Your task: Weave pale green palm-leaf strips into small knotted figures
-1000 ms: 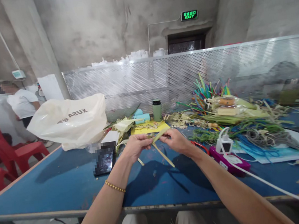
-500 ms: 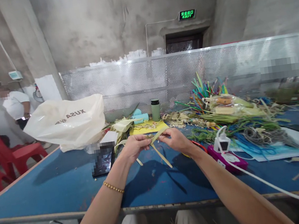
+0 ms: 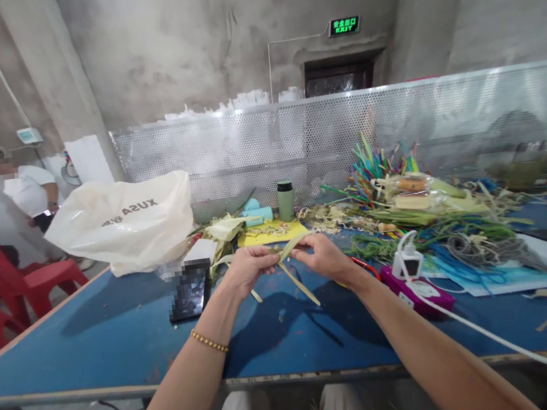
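Greenish strip (image 3: 291, 246) bridges the left hand (image 3: 248, 270) and the right hand (image 3: 325, 259) in front of the person, over the middle of the blue table (image 3: 121, 349). Its long axis runs from the left fingertips up and rightward, toward the far edge. Left thumb and fingers are pinched together where this strip meets a paler strip (image 3: 302, 286); right thumb and fingers are closed on the greenish one, just to the right.

The paler strip slants the other way, down and rightward from that crossing toward the near edge. Its free end hangs below the right hand, nearer to it than to the left, apart from both. Everything seems to turn on this angle: the crossing lies at the left fingertips, the loose length opens toward the right. A short pale end (image 3: 256, 296) shows under the left hand, pointing to the near edge; whether it belongs to either strip, I cannot tell.
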Tool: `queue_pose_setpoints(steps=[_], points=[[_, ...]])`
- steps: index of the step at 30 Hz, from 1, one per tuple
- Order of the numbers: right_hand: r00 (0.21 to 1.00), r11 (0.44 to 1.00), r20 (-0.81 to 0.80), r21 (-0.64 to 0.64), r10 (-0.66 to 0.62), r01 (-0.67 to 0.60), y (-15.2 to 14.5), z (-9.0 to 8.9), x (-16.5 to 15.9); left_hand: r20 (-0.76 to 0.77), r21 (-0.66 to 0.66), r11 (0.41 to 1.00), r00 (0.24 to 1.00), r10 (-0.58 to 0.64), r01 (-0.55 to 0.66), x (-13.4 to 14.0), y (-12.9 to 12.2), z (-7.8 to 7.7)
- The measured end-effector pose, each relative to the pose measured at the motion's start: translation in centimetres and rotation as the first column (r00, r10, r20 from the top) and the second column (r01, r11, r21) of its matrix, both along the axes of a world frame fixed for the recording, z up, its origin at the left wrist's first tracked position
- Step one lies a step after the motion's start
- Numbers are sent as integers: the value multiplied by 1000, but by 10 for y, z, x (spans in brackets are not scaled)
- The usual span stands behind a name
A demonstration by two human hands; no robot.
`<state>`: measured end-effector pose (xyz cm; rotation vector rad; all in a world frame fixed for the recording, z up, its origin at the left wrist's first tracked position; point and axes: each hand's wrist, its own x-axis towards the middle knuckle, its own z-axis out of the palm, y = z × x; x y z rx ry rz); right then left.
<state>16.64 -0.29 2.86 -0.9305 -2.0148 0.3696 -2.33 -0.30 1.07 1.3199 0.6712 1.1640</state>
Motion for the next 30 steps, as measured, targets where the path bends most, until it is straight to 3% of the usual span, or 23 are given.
queue_pose_setpoints(steps=[6,14,30], points=[[994,991,-43,-88,98,-102,-11,7,-3,-1,-14,1000,1000,15,-15,1,-3,2],[999,996,18,-83,36,-35,-3,1,-4,-12,-5,1000,1000,25,-25,2,-1,1],[999,995,13,-92,31,-29,1,-2,-2,34,-5,1000,999,21,-21,2,2,-1]])
